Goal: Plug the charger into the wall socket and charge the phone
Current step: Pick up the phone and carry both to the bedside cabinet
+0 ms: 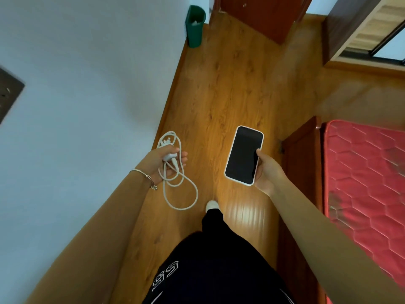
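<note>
nothing of the task looks done yet: the small white plastic charger block is not in any socket, and the white rubbery charging cable is not joined to the phone, so both the plugging in and the hooking up of the phone are left, as far as this view shows

the person stands on the glossy orange-brown wooden floor, near the edge where it meets the pale blue painted wall. a dark square wall plate shows at the far left of that wall, blurred; it may be the socket, but that cannot be told for sure, and it is well apart from both hands

the left hand, with a thin silver bangle on its wrist, is palm up with the fingers loosely curled, its grip holding the charger block in the palm. loops of the cable spill over the hand and hang free below it, above the floor

the right hand has its grip closed on the right edge of the black-screened smartphone in a white case, thumb on the screen side, screen dark and facing up. phone and charger are apart, one in each hand, with bare floor between them

by the floor's right edge a red quilted mattress lies on a dark wooden bed frame
</note>
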Action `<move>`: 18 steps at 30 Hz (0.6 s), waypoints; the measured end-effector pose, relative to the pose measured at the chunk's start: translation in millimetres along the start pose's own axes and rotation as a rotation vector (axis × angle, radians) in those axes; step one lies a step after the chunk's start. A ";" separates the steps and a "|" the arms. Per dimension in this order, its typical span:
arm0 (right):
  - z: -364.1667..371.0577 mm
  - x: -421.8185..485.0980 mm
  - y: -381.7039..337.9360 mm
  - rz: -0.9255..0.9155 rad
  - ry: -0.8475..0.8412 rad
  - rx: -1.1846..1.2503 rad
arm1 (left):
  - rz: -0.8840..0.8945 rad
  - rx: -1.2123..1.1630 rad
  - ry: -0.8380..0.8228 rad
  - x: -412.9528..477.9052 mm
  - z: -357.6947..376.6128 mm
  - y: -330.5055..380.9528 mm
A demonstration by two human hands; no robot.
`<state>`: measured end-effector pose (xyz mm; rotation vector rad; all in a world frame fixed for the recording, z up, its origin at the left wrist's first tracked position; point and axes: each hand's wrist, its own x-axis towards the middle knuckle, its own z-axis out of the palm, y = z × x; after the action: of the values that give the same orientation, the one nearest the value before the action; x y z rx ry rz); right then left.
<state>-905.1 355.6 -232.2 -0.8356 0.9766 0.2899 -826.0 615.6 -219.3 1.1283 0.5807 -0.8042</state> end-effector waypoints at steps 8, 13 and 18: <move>38.1 54.0 -75.1 0.030 0.013 0.044 | 0.020 -0.033 0.007 49.7 24.5 66.8; 70.7 88.0 -107.3 0.011 0.036 0.057 | 0.026 -0.046 0.022 89.5 32.4 109.1; 103.3 131.0 -147.2 -0.012 0.049 0.093 | 0.025 -0.011 0.005 140.9 43.2 170.4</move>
<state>-686.3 316.0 -237.9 -0.7660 1.0230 0.2129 -604.8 573.2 -217.0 1.1254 0.5736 -0.7759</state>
